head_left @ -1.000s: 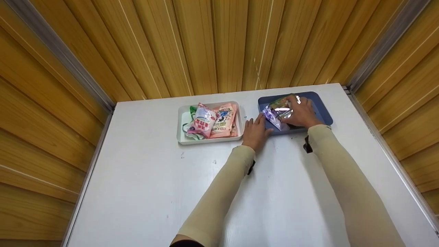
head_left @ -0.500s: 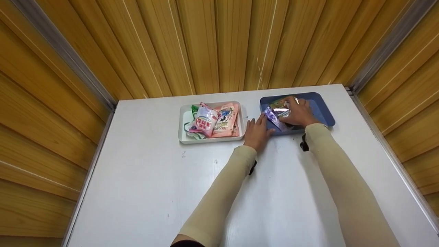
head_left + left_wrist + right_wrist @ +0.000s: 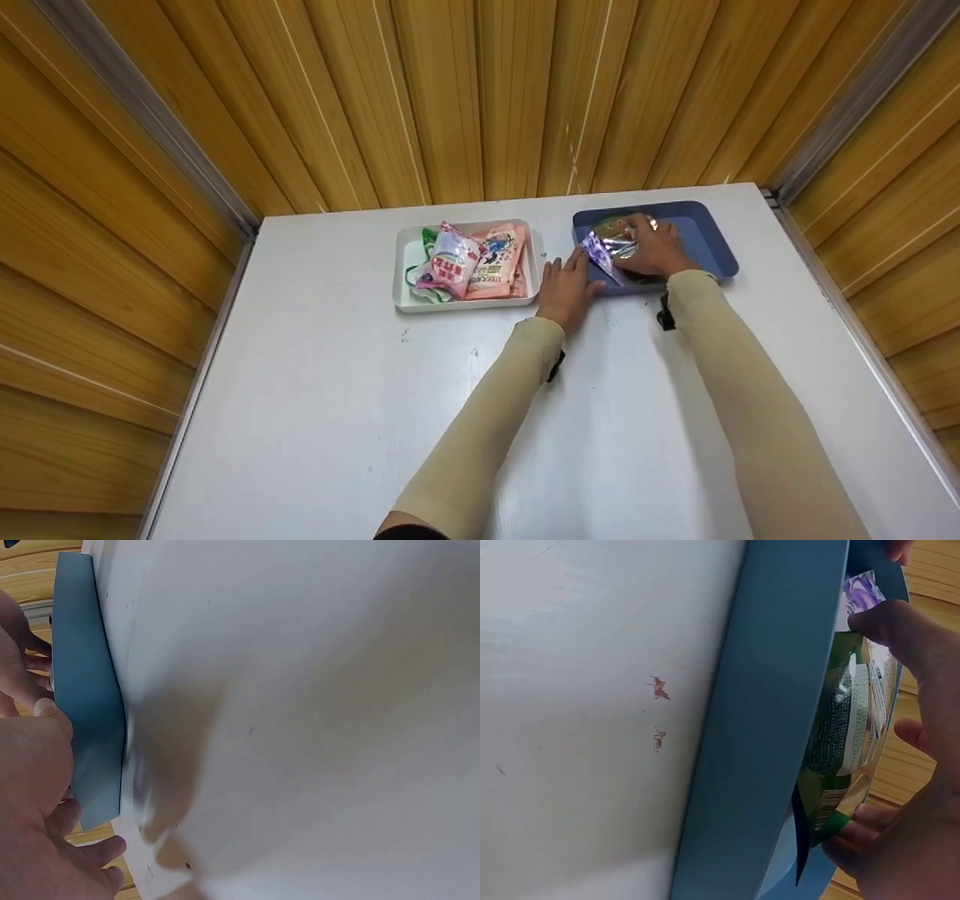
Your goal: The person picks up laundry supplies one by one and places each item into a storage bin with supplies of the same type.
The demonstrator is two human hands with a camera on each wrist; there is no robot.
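Note:
In the head view, my right hand (image 3: 658,251) is inside the blue tray (image 3: 709,240) at the back right, gripping a shiny green snack packet (image 3: 832,757) between thumb and fingers. The right wrist view shows white printed panels and a barcode on this packet. Against its left side, a purple foil packet (image 3: 600,256) leans at a slant, with my right thumb close to it. My left hand (image 3: 564,296) lies at the tray's front left corner, its thumb at the front rim and extended fingers along the left side.
To the left stands a white tray (image 3: 465,305) holding a pink-and-white puffed packet (image 3: 455,264), peach-pink packets (image 3: 496,262) and a green-and-white packet (image 3: 429,238). Wood-panel walls (image 3: 517,105) close off the back and both sides of the white table (image 3: 322,390).
The purple packet has tipped and now shows a narrower face beside the green one. My right hand has shifted slightly, still gripping the green packet. The left hand keeps its place at the tray corner.

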